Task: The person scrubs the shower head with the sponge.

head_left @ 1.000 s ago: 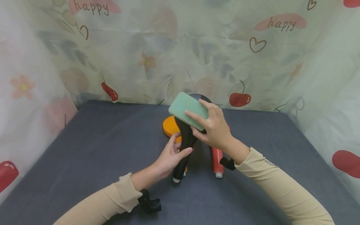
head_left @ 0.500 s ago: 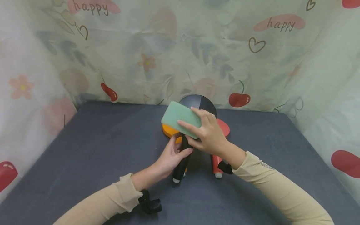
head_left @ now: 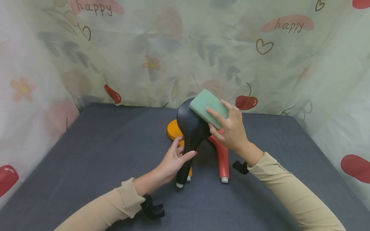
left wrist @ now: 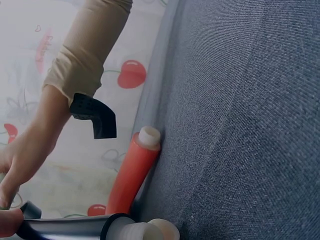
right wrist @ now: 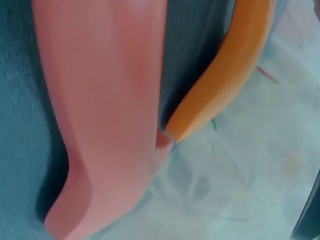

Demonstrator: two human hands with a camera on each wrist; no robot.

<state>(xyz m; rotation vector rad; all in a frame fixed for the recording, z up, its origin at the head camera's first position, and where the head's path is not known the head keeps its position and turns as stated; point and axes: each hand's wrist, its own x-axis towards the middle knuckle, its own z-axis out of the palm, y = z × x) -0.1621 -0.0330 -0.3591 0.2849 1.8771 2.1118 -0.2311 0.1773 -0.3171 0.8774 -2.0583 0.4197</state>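
Note:
A black shower head (head_left: 189, 125) is raised off the table, its rounded back showing and its white-tipped handle pointing down toward the front. My left hand (head_left: 171, 163) grips that handle between thumb and fingers. A pale green sponge (head_left: 206, 104) lies against the upper right of the head, held by my right hand (head_left: 229, 126) with spread fingers and thumb. In the left wrist view the black handle (left wrist: 65, 229) crosses the bottom edge, and the right hand (left wrist: 25, 155) appears at the left. The sponge hides part of the head.
Behind the black one, a red shower head (head_left: 222, 160) stands at right and an orange shower head (head_left: 173, 130) at left, partly covered. Both also show in the right wrist view. A dark cloth-covered table (head_left: 115, 144) meets a printed curtain (head_left: 173, 64) at the back.
The sponge and right hand dipped down to the left, then moved up to the right. The black shower head has turned, so more of its back shows. The left hand keeps its grip.

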